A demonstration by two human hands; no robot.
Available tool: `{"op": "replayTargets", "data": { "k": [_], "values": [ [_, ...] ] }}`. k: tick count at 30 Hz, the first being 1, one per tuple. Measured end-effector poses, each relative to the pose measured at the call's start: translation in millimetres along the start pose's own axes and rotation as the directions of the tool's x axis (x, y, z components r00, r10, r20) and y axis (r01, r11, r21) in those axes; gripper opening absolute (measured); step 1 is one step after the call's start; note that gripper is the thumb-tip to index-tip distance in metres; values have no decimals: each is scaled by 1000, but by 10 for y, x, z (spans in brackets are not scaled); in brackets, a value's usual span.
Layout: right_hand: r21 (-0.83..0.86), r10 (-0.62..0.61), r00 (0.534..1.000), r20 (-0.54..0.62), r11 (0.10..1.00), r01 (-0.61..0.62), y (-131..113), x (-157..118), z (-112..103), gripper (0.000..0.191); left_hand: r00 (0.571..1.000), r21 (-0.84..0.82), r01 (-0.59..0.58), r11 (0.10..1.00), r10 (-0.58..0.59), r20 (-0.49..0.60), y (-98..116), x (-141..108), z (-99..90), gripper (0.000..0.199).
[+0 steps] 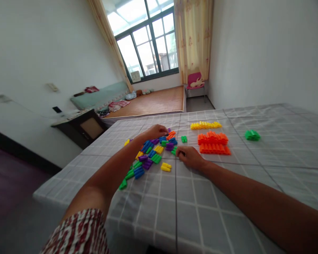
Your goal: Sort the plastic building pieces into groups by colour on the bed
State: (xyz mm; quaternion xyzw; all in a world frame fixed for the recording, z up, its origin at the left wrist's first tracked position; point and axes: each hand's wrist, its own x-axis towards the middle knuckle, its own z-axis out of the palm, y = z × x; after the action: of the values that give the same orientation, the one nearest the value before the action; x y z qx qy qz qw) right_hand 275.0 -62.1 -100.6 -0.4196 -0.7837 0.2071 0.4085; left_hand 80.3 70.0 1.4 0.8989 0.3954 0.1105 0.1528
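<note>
My left hand (157,132) reaches over the far side of a mixed pile of plastic building blocks, its fingers bent down and together. Right beside those fingertips are a small purple block (169,130) and an orange block (171,135); what the fingers hold, if anything, is hidden. At the pile's right edge my right hand (191,157) rests low on the table with curled fingers, their tips closed on a green block (174,151). Blue blocks (139,172), purple blocks (147,163) and yellow blocks (159,150) lie loose around, partly behind my left forearm.
Joined orange blocks (214,143) form two rows beyond my right hand, with a yellow row (205,125) behind them. A green cluster (252,135) sits farther right, and a single green block (184,139) lies between. A checked grey cloth (153,204) covers the table.
</note>
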Motion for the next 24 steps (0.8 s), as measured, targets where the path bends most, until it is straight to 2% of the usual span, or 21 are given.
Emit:
{"op": "replayTargets", "data": {
  "k": [4,7,11,14,17,20,24],
  "values": [
    [-22,-45,999,24,999,46,-13,-32,-7,19,966,127,9,992,-42,254,-123,-502,85,28],
    [-35,-64,997,52,997,66,-14,-48,-5,20,968,203,0,979,-51,246,-121,-660,218,44],
    [-58,-75,994,83,995,80,-16,-59,0,21,972,272,16,962,-79,223,-100,-638,231,38],
    [-77,-82,989,120,993,92,-22,-66,12,22,986,295,88,951,-125,109,-64,-462,139,40],
    [-111,-85,983,161,988,104,-27,-70,27,20,995,183,96,978,-93,-26,40,-137,140,41],
    [-144,-75,980,186,984,103,-30,-67,32,19,996,81,65,995,-60,-71,200,284,314,34],
    [-141,-75,973,219,984,107,-33,-47,24,19,999,33,43,999,-42,-32,394,799,648,31]
  ]
}}
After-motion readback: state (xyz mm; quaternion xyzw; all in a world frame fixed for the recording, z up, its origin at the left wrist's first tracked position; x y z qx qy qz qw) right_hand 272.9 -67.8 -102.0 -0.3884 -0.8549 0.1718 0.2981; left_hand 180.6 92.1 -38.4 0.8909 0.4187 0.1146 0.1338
